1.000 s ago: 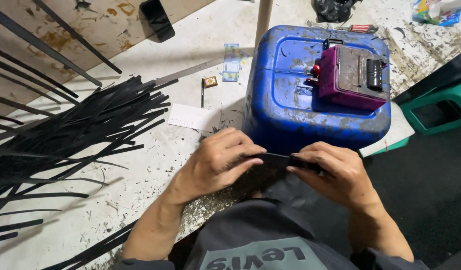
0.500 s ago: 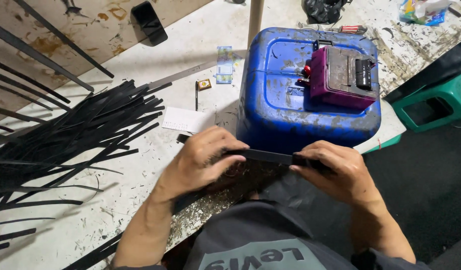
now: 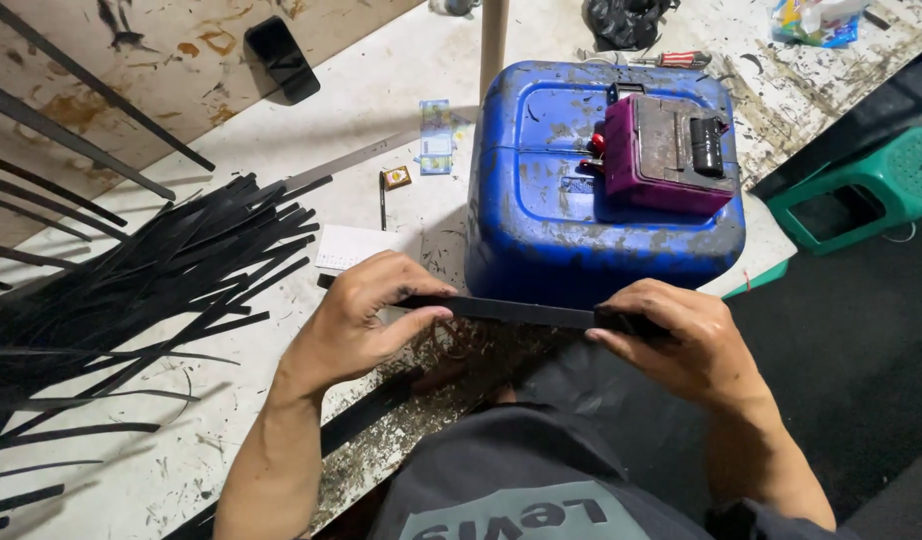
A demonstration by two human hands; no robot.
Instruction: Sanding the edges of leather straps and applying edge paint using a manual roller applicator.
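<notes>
Both hands, left hand (image 3: 366,320) and right hand (image 3: 671,335), grip the strip (image 3: 521,312) with fingers closed at the counter (image 3: 231,440) edge; since a second ago, spacing has widened, exposing more strip.

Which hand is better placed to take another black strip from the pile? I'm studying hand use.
Probably the left hand: the pile of black strips lies on its side, while the right hand pinches the held strip far from it.

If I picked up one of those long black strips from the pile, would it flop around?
Probably a bit. The black strips are long and thin, and some curve on the table, so one would likely sag at the ends. The short black strip held between the left hand and right hand stays straight, so it seems fairly springy, and probably light.
</notes>
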